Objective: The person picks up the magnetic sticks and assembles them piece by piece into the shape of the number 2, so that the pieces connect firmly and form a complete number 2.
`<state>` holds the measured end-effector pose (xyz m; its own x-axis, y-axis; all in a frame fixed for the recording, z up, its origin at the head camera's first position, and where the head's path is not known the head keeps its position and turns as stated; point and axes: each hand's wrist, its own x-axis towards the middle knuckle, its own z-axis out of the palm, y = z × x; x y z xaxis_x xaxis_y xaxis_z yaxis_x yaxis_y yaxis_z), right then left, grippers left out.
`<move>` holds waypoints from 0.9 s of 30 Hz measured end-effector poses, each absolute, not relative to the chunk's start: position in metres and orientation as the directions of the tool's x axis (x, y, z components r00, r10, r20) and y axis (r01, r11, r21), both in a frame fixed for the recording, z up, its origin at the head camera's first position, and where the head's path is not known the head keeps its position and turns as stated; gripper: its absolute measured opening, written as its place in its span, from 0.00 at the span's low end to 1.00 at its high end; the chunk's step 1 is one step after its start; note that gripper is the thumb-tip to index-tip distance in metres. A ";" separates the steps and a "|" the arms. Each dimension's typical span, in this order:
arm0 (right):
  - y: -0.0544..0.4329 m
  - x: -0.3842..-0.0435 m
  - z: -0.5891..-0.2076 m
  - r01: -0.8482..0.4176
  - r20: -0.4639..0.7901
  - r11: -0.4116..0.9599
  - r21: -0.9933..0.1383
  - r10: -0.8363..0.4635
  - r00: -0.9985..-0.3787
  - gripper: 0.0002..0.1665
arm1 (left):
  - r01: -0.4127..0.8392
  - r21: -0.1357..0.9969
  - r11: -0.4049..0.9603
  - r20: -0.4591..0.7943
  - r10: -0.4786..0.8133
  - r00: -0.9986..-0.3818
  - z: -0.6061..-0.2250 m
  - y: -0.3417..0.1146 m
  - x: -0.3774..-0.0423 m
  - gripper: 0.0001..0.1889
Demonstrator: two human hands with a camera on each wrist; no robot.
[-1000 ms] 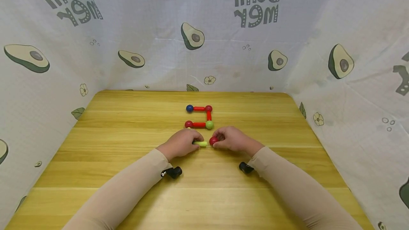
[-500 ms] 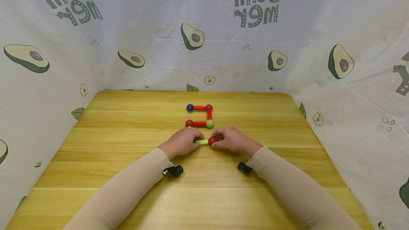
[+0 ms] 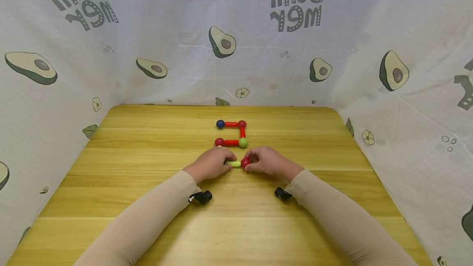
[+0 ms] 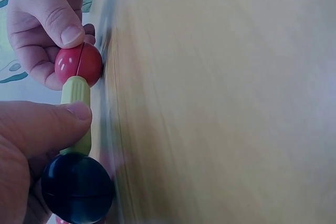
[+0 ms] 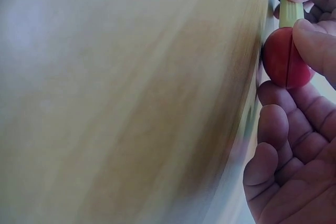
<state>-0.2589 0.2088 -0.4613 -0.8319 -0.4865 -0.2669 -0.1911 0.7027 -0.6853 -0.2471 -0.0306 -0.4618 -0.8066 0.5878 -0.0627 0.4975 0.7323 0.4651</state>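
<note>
My left hand (image 3: 207, 164) pinches a yellow-green magnetic rod (image 3: 235, 163) between thumb and fingers. In the left wrist view a dark blue ball (image 4: 77, 188) sits at one end of that rod. A red ball (image 3: 245, 163) meets the rod's other end, and my right hand (image 3: 269, 161) grips it with thumb and fingertips. Just beyond the hands lies a chain of red rods (image 3: 231, 143) and balls: a blue ball (image 3: 220, 124), a red corner ball (image 3: 242, 124), a green ball (image 3: 242, 142) and another red ball (image 3: 219, 142). A pale yellow bit shows below the last, mostly hidden by my left hand.
A wooden table (image 3: 148, 134) spreads beneath both hands. Behind it and along its sides hangs a white cloth (image 3: 258, 65) printed with avocados. Black wrist cameras (image 3: 202, 197) stick out from both sleeves.
The red ball in my right hand has moved left and now meets the end of the yellow-green rod. The chain has shifted slightly away from me, together with the rod.
</note>
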 end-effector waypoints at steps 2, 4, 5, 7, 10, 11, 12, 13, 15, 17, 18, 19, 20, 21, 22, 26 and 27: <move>0.209 -0.259 -0.461 -0.190 -0.267 0.701 -0.687 -0.487 -0.832 0.12 | 0.496 0.466 0.733 -0.063 0.586 -0.808 -0.462 -0.031 -0.247 0.14; 0.209 -0.259 -0.461 -0.189 -0.267 0.700 -0.689 -0.487 -0.832 0.12 | 0.493 0.467 0.734 -0.062 0.584 -0.809 -0.462 -0.030 -0.247 0.14; 0.209 -0.259 -0.462 -0.188 -0.267 0.700 -0.689 -0.486 -0.832 0.12 | 0.492 0.468 0.734 -0.062 0.583 -0.810 -0.462 -0.030 -0.247 0.14; 0.209 -0.259 -0.462 -0.189 -0.265 0.701 -0.688 -0.485 -0.833 0.13 | 0.491 0.471 0.733 -0.062 0.583 -0.810 -0.462 -0.030 -0.247 0.14; 0.209 -0.259 -0.463 -0.193 -0.262 0.704 -0.684 -0.484 -0.835 0.13 | 0.494 0.470 0.731 -0.060 0.585 -0.809 -0.462 -0.030 -0.248 0.13; 0.209 -0.260 -0.463 -0.195 -0.260 0.705 -0.682 -0.483 -0.836 0.13 | 0.496 0.468 0.731 -0.059 0.586 -0.808 -0.462 -0.030 -0.248 0.13; 0.209 -0.260 -0.464 -0.198 -0.258 0.706 -0.680 -0.483 -0.836 0.13 | 0.498 0.466 0.732 -0.059 0.587 -0.808 -0.463 -0.030 -0.248 0.13; 0.210 -0.260 -0.464 -0.200 -0.257 0.707 -0.678 -0.484 -0.837 0.13 | 0.500 0.463 0.732 -0.058 0.588 -0.807 -0.463 -0.030 -0.248 0.13; 0.210 -0.260 -0.465 -0.203 -0.257 0.708 -0.677 -0.485 -0.836 0.14 | 0.502 0.460 0.732 -0.057 0.589 -0.806 -0.463 -0.030 -0.248 0.13; 0.210 -0.260 -0.465 -0.204 -0.257 0.709 -0.676 -0.485 -0.836 0.14 | 0.503 0.460 0.732 -0.057 0.589 -0.806 -0.463 -0.030 -0.248 0.13; 0.210 -0.260 -0.465 -0.205 -0.256 0.708 -0.676 -0.487 -0.835 0.14 | 0.502 0.461 0.731 -0.056 0.589 -0.806 -0.463 -0.030 -0.248 0.13; 0.210 -0.259 -0.465 -0.204 -0.256 0.707 -0.677 -0.486 -0.835 0.14 | 0.502 0.463 0.731 -0.056 0.589 -0.806 -0.463 -0.030 -0.248 0.13; 0.210 -0.259 -0.465 -0.204 -0.256 0.707 -0.678 -0.486 -0.836 0.14 | 0.501 0.464 0.730 -0.056 0.589 -0.806 -0.463 -0.030 -0.248 0.13; 0.210 -0.259 -0.464 -0.201 -0.256 0.706 -0.679 -0.484 -0.837 0.14 | 0.500 0.465 0.730 -0.056 0.588 -0.807 -0.463 -0.030 -0.248 0.13; 0.210 -0.259 -0.464 -0.202 -0.254 0.706 -0.679 -0.485 -0.837 0.14 | 0.500 0.464 0.731 -0.056 0.588 -0.807 -0.463 -0.030 -0.248 0.14; 0.209 -0.258 -0.463 -0.199 -0.255 0.707 -0.679 -0.480 -0.840 0.14 | 0.499 0.462 0.734 -0.057 0.586 -0.809 -0.463 -0.030 -0.248 0.14; 0.209 -0.258 -0.463 -0.199 -0.255 0.707 -0.678 -0.481 -0.839 0.14 | 0.498 0.462 0.734 -0.056 0.585 -0.809 -0.463 -0.030 -0.247 0.14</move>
<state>-0.2576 0.2092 -0.4625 -0.8391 -0.4806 -0.2549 -0.1990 0.7073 -0.6784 -0.2475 -0.0299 -0.4626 -0.8090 0.5851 -0.0562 0.4983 0.7335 0.4622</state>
